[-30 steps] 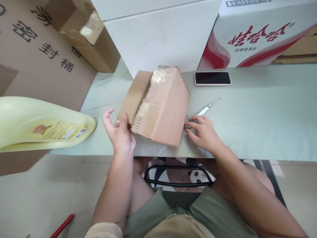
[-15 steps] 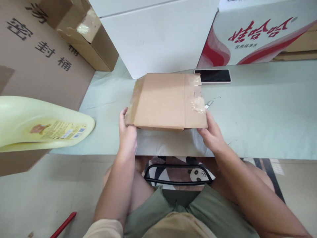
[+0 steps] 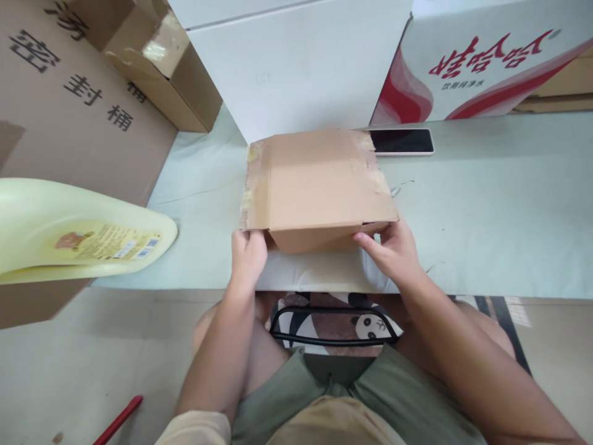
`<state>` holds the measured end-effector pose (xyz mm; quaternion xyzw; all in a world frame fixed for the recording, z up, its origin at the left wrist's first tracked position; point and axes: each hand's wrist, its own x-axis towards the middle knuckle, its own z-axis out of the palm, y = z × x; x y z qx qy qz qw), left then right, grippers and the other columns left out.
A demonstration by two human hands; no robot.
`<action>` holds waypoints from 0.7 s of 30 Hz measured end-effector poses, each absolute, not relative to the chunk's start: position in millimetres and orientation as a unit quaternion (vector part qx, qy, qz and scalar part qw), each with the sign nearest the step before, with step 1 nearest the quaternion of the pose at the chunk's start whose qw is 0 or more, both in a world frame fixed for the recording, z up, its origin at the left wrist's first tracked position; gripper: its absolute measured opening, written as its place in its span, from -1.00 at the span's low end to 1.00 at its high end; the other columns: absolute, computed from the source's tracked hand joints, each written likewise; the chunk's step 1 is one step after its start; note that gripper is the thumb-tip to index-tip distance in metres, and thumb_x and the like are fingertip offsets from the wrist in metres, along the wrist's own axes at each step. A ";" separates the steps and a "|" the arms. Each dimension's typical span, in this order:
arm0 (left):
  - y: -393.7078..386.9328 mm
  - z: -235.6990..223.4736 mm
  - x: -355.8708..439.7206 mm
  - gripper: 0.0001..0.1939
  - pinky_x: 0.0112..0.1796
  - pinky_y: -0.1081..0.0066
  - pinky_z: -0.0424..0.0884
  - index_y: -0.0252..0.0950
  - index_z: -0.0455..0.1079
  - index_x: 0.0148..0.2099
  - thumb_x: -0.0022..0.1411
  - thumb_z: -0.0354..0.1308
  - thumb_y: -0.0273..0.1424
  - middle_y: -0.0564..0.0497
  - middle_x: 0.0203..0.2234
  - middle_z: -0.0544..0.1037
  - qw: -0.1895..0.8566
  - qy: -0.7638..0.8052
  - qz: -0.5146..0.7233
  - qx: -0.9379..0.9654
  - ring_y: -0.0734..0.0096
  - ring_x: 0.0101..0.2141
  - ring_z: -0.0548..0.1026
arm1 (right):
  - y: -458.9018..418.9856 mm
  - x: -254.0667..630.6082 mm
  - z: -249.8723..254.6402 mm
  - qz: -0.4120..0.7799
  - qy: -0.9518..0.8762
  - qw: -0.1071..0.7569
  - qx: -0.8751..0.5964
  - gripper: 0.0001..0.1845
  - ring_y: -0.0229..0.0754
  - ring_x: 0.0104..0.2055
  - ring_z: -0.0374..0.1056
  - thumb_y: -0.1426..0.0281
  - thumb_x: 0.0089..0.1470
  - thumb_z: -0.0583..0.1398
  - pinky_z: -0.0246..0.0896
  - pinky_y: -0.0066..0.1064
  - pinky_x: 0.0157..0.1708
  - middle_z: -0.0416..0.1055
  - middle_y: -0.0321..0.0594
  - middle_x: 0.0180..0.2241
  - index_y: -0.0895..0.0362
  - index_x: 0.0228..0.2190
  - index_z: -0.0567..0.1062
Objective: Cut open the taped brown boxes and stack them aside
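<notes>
Near the middle of the frame, a brown cardboard box (image 3: 315, 185) with tape along its torn edges is held above or on the worktop (image 3: 500, 216); which of the two is unclear. At its lower left corner, the left hand (image 3: 249, 256) has its fingers clamped on the cardboard, mostly hidden beneath it. At the lower right corner, the right hand (image 3: 391, 250) pinches the edge, thumb along the near side. A phone (image 3: 405, 141) lies just behind the box's right side, partly covered. At the left edge sits a pale yellow bottle (image 3: 88, 228).
</notes>
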<state>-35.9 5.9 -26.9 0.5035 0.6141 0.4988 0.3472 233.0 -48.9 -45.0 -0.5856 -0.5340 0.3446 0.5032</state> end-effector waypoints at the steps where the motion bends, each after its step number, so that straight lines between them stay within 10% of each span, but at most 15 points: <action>1: 6.3 -22.7 -34.2 -0.70 -0.05 0.24 0.62 -0.26 0.59 -0.10 0.30 0.23 -0.16 -0.10 -0.18 0.70 0.349 0.623 0.496 0.494 0.08 -0.03 0.64 | -48.5 233.6 -43.8 0.338 -0.522 0.512 -0.592 -0.45 0.06 -0.16 0.50 -0.07 0.07 0.35 0.51 -0.03 -0.12 0.57 -0.06 -0.18 0.04 -0.07 0.48; 8: 10.0 -22.4 -38.5 -0.60 -0.06 0.23 0.60 -0.24 0.56 -0.27 0.22 0.26 0.02 -0.03 -0.31 0.67 0.357 0.551 0.546 0.520 0.14 -0.12 0.64 | -49.5 241.1 -39.6 0.351 -0.462 0.584 -0.567 -0.42 0.06 -0.20 0.52 -0.19 0.20 0.14 0.51 -0.09 -0.21 0.53 -0.10 -0.24 0.03 -0.09 0.49; 15: 1.1 -24.2 -53.1 -0.45 -0.49 0.30 0.49 -0.19 0.40 -0.60 0.02 0.32 0.18 -0.02 -0.63 0.50 0.432 0.507 0.485 0.567 0.14 -0.42 0.57 | -45.8 246.2 -37.1 0.363 -0.421 0.603 -0.571 -0.58 0.20 0.01 0.51 -0.03 0.18 0.15 0.44 0.02 0.01 0.55 -0.11 -0.22 0.05 -0.22 0.52; 21: 22.2 -28.4 -61.2 -0.65 -0.15 0.25 0.58 -0.22 0.57 -0.19 0.03 0.45 -0.14 -0.06 -0.25 0.68 0.337 0.598 0.433 0.584 0.12 -0.17 0.63 | -41.9 246.5 -25.3 0.407 -0.345 0.622 -0.573 -0.64 0.28 0.03 0.51 0.04 0.03 0.18 0.49 0.09 -0.09 0.59 -0.07 -0.22 0.00 -0.24 0.50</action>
